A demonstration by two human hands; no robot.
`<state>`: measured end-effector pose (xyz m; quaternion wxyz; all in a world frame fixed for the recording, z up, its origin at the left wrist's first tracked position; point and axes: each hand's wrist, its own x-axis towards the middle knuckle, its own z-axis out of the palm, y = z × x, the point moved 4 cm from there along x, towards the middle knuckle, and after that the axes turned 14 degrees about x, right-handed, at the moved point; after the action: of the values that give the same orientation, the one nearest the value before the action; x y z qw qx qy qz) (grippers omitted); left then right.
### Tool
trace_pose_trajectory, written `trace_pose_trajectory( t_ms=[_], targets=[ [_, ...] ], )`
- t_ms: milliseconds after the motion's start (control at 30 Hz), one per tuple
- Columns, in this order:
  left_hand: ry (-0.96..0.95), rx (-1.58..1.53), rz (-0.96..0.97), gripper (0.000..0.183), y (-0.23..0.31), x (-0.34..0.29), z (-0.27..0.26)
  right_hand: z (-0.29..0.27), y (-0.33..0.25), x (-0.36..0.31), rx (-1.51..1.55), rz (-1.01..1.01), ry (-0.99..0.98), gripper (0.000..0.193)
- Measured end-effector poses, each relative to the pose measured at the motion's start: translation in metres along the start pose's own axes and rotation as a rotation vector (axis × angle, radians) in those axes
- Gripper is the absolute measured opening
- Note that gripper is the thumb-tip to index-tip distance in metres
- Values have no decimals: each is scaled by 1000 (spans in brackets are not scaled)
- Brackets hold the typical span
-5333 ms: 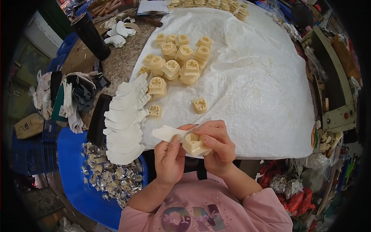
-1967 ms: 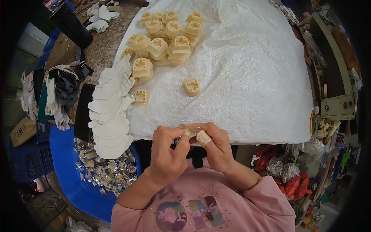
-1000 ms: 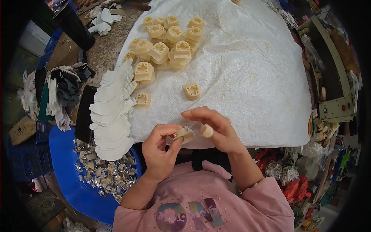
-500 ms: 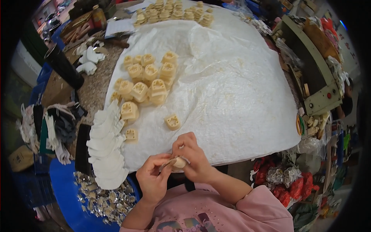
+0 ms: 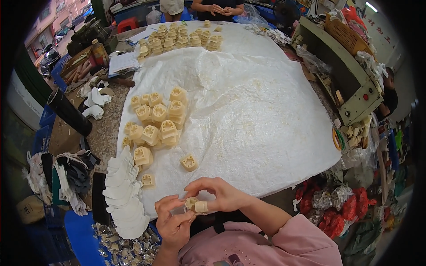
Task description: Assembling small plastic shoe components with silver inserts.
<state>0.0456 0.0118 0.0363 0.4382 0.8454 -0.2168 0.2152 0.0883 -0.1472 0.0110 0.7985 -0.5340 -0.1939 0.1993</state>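
Left hand: the left hand (image 5: 174,223) is pinching the small cream plastic part (image 5: 191,204) from below, fingers closed on it, just off the near edge of the white sheet (image 5: 266,115).
Right hand: the right hand (image 5: 220,195) is arching over the same part, its taped fingertip (image 5: 201,206) pressing on it, fingers curled shut around it.
Part: it is being held in the air between both hands, clear of the sheet, near the lone cream piece (image 5: 189,162).
Slip risk: the grip looks fingertip-only, so the part may be popping free and dropping past the sheet's edge toward the lap.
Mix-up risk: the stack of white flat pieces (image 5: 124,195) and the pile of cream pieces (image 5: 157,124) are lying left of the hands; a stray elbow may be scattering them.
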Motion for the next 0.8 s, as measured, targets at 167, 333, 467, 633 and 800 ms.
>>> trace_pose_trajectory(
  t_ms=[167,333,467,633,800],
  targets=[
    [53,-253,-287,66,-15,-3,-2,9,-25,1,-390,-258,-19,47],
    [-419,-723,-525,70,-18,-9,19,28,-22,-4,-384,-243,-56,46],
    [-289,-979,-762,58,-15,-16,31,30,-13,-6,-460,-404,-10,44],
    [-183,-827,-621,52,-16,-20,30,29,-14,-7,-624,-534,94,31],
    [-40,-849,-583,66,-12,-24,42,29,12,7,277,343,-36,28]
  ],
)
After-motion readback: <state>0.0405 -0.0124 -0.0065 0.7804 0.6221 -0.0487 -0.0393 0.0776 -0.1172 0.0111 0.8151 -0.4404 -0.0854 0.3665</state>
